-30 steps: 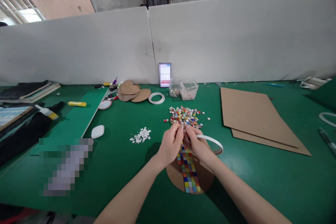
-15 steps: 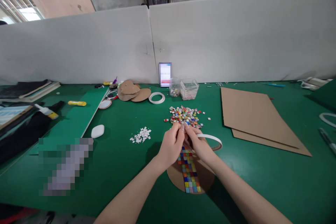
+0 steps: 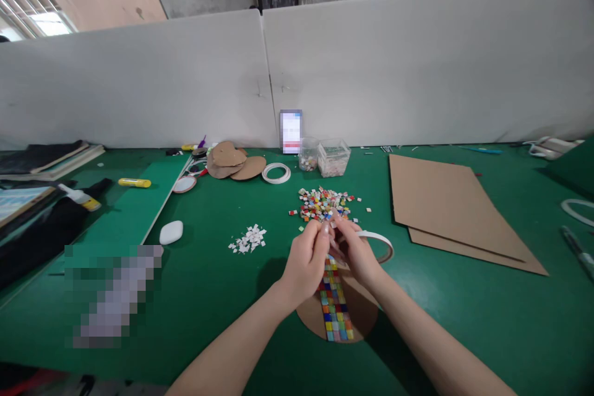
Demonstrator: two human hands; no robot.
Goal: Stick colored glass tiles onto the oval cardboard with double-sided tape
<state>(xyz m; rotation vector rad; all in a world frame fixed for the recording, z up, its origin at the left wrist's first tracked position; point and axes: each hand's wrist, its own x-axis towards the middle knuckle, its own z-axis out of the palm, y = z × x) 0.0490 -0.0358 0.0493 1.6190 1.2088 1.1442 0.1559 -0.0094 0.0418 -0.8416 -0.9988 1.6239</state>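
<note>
Above a round cardboard disc (image 3: 364, 303), my two hands meet with their fingertips close together. My left hand (image 3: 306, 260) is closed in a pinch; whatever lies between its fingers is too small to name. My right hand (image 3: 357, 253) is closed too, with a thin roll of white tape (image 3: 384, 240) sticking out from its far side. A band of coloured mosaic tiles (image 3: 335, 303) runs down the disc, its upper end hidden under the hands. Just beyond the fingertips lies a heap of loose mosaic tiles (image 3: 320, 199).
Small white paper bits (image 3: 249, 239) lie left of the hands. Behind the heap stand clear tubs (image 3: 334, 159), a phone (image 3: 291, 133) and another tape roll (image 3: 276, 173). Cardboard sheets (image 3: 445, 204) lie right; cardboard pieces (image 3: 248, 168), a white case (image 3: 171, 232) and a glue bottle (image 3: 81, 198) left.
My right fingertips have drawn slightly away from the left ones, and the right hand has shifted a little to the right. The left hand stays almost in place. The tile band looks unchanged.
</note>
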